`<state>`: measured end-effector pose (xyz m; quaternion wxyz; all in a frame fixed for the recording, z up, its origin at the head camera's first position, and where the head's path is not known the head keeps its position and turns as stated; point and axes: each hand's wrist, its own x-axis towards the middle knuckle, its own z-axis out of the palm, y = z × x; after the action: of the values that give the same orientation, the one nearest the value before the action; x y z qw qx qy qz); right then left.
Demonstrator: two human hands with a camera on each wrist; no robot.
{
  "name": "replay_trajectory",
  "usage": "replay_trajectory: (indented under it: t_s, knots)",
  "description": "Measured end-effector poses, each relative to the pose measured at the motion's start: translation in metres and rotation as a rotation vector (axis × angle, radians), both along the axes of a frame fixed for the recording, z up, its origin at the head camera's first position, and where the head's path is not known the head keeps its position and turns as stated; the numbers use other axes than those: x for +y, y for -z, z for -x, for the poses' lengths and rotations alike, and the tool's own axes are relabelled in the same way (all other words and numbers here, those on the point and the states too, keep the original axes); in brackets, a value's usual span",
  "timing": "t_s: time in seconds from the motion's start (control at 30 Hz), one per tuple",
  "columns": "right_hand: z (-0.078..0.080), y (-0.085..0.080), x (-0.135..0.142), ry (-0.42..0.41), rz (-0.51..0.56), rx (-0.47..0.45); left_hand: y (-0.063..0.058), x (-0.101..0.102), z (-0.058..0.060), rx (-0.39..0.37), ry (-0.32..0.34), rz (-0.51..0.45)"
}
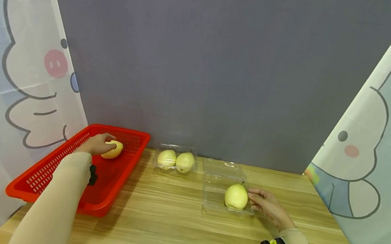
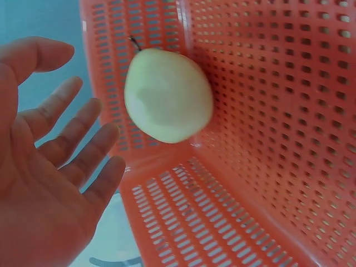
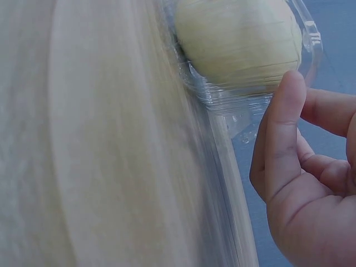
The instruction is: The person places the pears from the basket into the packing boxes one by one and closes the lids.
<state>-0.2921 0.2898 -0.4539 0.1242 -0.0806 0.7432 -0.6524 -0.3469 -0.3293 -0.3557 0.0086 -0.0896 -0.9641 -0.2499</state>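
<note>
My left hand (image 1: 96, 144) reaches over a pale yellow pear (image 1: 112, 150) in the red basket (image 1: 99, 205). In the left wrist view the fingers (image 2: 83, 144) are spread, with a gap between them and the pear, whose stem points up and left. At the right, an open clear plastic box (image 1: 214, 192) holds one pear (image 1: 236, 197) in its right half. My right hand (image 1: 270, 207) is at that box's right side. In the right wrist view its thumb and index finger pinch the box's edge beside the pear, the other fingers curled behind.
A closed clear box (image 1: 178, 149) with two pears stands at the back of the wooden table (image 1: 168, 231), between basket and open box. The open box's lid (image 1: 224, 168) lies back toward the grey panel (image 1: 223, 69). Printed cloths hang on both sides.
</note>
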Motion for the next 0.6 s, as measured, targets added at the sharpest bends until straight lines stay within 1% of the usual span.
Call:
replay_trajectory:
  t_s: [0.2, 0.43, 0.6]
  knots:
    - [0.001, 0.000, -0.001, 0.004, -0.004, 0.000, 0.007, -0.002, 0.001, -0.027, -0.020, 0.012]
    - [0.001, -0.001, -0.002, 0.006, -0.005, -0.005, 0.011, -0.001, 0.000, -0.026, -0.048, 0.093]
    - [0.001, -0.001, -0.002, 0.005, 0.000, -0.003, 0.017, -0.002, 0.003, -0.050, -0.079, 0.101]
